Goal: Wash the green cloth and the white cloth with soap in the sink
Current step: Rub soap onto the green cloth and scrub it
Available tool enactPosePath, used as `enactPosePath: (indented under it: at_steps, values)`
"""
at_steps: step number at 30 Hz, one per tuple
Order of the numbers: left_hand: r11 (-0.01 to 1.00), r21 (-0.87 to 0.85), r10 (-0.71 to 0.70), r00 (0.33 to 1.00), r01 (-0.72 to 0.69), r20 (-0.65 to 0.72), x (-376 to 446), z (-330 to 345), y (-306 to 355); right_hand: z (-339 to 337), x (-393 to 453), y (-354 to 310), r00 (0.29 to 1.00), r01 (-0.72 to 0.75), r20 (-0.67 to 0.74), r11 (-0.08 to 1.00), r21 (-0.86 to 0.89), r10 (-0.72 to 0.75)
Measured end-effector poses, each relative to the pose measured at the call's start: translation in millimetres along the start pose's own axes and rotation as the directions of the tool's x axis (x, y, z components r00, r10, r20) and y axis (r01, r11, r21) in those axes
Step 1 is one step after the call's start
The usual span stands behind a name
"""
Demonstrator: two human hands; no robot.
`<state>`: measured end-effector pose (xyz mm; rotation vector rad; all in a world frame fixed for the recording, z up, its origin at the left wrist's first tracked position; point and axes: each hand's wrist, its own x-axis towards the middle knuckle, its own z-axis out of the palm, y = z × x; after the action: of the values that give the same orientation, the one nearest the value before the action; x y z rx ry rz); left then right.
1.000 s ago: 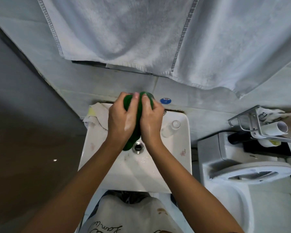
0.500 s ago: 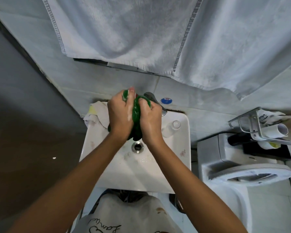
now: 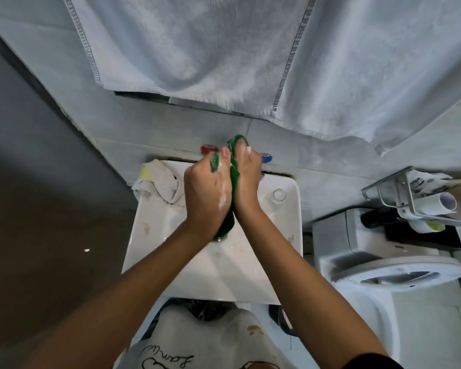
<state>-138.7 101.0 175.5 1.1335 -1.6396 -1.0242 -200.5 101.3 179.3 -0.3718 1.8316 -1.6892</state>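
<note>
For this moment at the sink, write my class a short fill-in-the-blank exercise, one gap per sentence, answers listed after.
1. Both hands, the left hand and the right hand, grip the ____ cloth.
2. The white cloth lies on the sink's back ____ corner.
3. A large white ____ hangs on the wall above the sink.
4. To the right of the sink stands a ____.

Answers: green; left; towel; toilet

Script on the white garment

Black cursive lettering is showing upside down on the white garment (image 3: 197,350), well below the two gripping hands; the letters are not reading clearly.
</note>
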Motion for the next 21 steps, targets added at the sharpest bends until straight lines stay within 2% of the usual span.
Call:
enactPosePath:
  at_steps: [4, 8, 12, 15, 18, 21]
  values:
    - [0.982, 0.14, -0.136, 0.99, 0.13, 0.037, 40, -2, -22, -5, -33, 14, 0.99, 0.135, 0.072, 0.979, -0.155, -0.125]
    - [0.994, 0.065, -0.084, 0.996, 0.085, -0.028, 10, 0, -5, -7, -11, 7, 0.979, 0.191, 0.118, 0.957, -0.218, -0.168]
    - [0.99, 0.065, -0.129, 0.992, 0.129, -0.001, 29, 3, -4, -1, -13, 6, 0.983, 0.182, 0.042, 0.973, -0.139, -0.178]
    - [0.987, -0.02, -0.162, 0.987, 0.161, -0.006, 41, 2, -10, -9, -26, 9, 0.982, 0.165, 0.109, 0.982, -0.088, -0.156]
    - [0.997, -0.012, -0.073, 0.997, 0.074, 0.034, 0, 5, 2, -11, -2, 2, 0.997, 0.065, 0.051, 0.997, -0.041, -0.063]
    - [1.0, -0.016, 0.004, 0.999, -0.003, 0.053, -11, 4, 8, -8, 5, 0, 0.999, 0.034, -0.016, 0.999, 0.026, -0.034]
